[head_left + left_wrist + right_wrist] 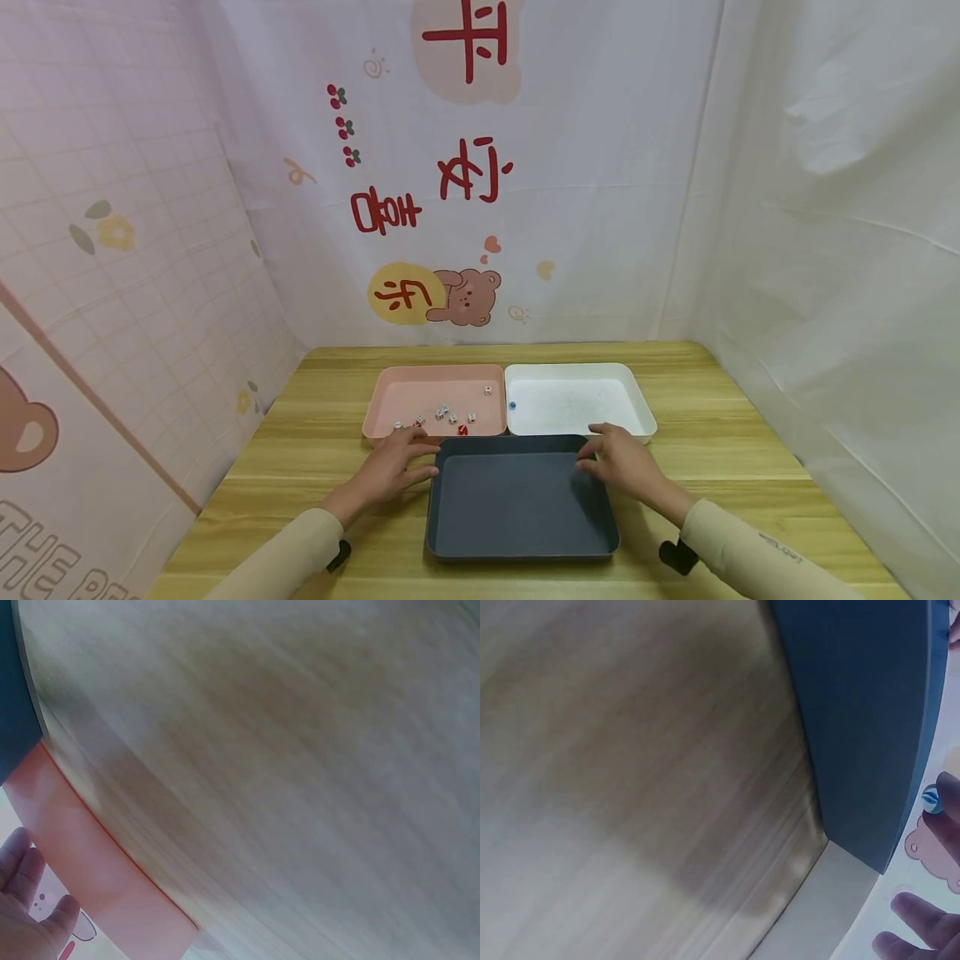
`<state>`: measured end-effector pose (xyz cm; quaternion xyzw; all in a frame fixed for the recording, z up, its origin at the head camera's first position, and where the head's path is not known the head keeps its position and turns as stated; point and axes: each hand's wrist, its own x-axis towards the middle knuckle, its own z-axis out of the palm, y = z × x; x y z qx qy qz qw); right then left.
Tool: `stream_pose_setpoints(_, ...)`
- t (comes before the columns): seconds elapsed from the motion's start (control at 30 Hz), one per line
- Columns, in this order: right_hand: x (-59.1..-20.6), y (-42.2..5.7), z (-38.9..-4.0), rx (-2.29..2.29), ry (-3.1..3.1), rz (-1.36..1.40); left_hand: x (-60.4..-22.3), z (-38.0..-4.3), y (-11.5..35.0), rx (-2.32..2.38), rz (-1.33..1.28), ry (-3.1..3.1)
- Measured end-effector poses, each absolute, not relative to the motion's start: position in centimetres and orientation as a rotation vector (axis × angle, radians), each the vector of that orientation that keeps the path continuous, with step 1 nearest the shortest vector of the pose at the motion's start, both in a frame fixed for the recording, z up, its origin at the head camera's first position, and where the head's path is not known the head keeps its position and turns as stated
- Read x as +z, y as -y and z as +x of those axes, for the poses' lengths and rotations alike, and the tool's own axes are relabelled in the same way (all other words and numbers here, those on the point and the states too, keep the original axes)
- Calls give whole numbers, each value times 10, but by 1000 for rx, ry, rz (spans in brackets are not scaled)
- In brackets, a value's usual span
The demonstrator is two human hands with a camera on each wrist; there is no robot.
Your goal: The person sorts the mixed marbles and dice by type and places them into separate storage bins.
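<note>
A dark grey tray [525, 500] lies in front of me on the wooden table. My left hand [392, 462] is at its far left corner, fingers loosely spread with fingertips right at the rim. Over the far right corner, my right hand [626, 462] pinches a small blue-and-white striped ball [931, 799] between thumb and finger, as the right wrist view shows; its other fingers are apart. Behind, a pink tray [435, 375] contains several white dice and a red die [462, 430]. The white tray [577, 372] beside it has a small blue ball [512, 406] near its left wall.
The pink and white trays stand side by side, just behind the grey one. Wooden tabletop [750, 500] extends to both sides. White printed cloth [600, 167] hangs behind the table and along its left and right.
</note>
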<state>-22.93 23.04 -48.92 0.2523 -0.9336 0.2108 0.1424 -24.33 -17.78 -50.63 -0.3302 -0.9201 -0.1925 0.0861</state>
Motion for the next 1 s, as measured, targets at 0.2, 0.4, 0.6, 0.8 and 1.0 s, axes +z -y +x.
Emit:
stream_pose_setpoints(0.2,-486,-232,-237,699,2717,615,-508,-244,178,-576,-980,2738)
stream_pose_setpoints(0.4,-481,-236,-251,736,2756,492,-509,-244,179,-573,-983,2732)
stream_pose_setpoints(0.6,-476,-245,-269,748,2784,407,-509,-244,179,-589,-982,2733)
stream_pose_setpoints(0.8,-470,-246,-286,808,2789,336,-508,-244,179,-589,-968,2751)
stream_pose_setpoints(1.0,-468,-249,-301,823,2783,198,-509,-244,179,-586,-963,2758)
